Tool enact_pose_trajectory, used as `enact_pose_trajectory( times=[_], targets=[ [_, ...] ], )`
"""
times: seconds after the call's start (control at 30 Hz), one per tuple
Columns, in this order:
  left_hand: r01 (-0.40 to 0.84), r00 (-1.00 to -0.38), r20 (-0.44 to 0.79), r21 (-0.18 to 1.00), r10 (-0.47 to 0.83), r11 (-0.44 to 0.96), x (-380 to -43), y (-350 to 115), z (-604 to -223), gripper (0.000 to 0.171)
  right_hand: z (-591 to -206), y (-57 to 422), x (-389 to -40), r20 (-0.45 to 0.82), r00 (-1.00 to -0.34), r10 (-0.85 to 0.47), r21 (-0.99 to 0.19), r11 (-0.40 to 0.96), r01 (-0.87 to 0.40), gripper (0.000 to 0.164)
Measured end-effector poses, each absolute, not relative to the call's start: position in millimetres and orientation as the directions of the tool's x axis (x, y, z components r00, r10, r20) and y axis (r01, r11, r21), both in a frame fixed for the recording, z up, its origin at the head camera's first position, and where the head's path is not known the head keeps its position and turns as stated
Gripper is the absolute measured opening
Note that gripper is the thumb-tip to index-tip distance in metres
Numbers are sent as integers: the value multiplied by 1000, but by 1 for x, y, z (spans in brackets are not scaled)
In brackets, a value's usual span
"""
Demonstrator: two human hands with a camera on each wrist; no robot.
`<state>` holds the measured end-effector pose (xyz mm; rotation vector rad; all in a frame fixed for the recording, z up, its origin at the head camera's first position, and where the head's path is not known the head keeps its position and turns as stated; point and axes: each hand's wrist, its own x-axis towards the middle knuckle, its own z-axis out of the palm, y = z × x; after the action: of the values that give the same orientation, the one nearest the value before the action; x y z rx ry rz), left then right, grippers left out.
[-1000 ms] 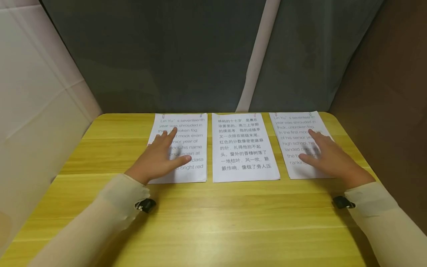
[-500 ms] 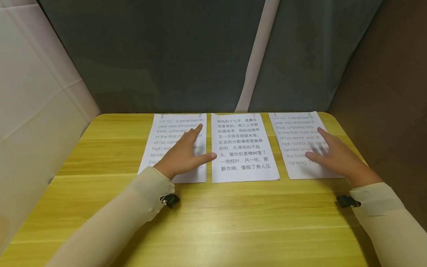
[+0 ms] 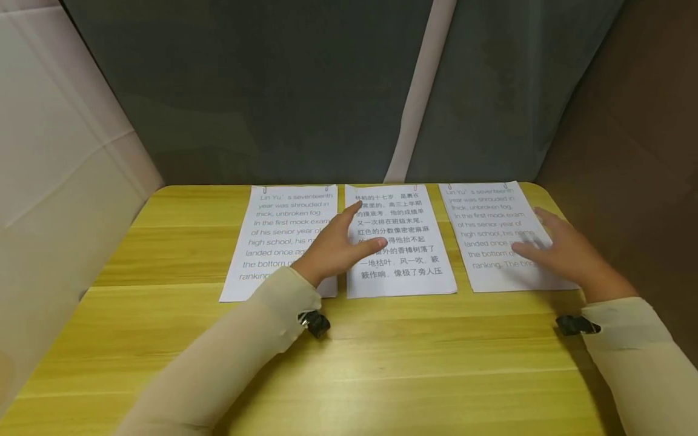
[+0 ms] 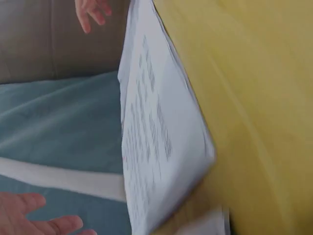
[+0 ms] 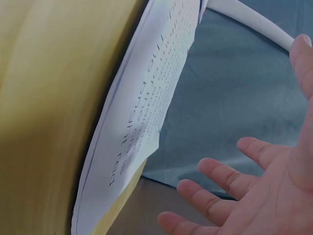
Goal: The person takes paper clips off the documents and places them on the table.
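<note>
Three stacks of printed paper lie side by side near the table's far edge. The left stack [image 3: 272,242] and the right stack [image 3: 480,224] carry English text; the middle stack [image 3: 403,242] has Chinese characters. Paper clips [image 3: 326,189] show along the top edges. My left hand [image 3: 338,251] hovers between the left and middle stacks, thumb and fingers spread, holding nothing. Over the right side of the right stack my right hand [image 3: 572,257] hangs with spread fingers and holds nothing. In the right wrist view its fingers [image 5: 220,176] stand apart from the paper.
A yellow wood-grain table [image 3: 382,357] carries the stacks. Dark grey cloth [image 3: 272,91] with a pale strip [image 3: 422,85] hangs behind it. A whitish sheet [image 3: 60,169] bounds the left side and a brown panel [image 3: 643,151] the right.
My left hand has moved right, from over the left stack to the middle stack's left part. My right hand has drifted slightly right. The stacks lie as before.
</note>
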<state>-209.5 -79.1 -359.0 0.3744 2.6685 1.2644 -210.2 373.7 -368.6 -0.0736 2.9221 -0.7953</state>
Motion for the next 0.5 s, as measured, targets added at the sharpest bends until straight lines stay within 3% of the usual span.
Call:
enact_pose_trajectory(
  times=[0.5],
  targets=[
    [45, -929, -129, 890, 347, 453, -211, -15, -373, 97, -366, 386, -208, -222, -975, 3, -547, 828, 127, 119]
  ],
)
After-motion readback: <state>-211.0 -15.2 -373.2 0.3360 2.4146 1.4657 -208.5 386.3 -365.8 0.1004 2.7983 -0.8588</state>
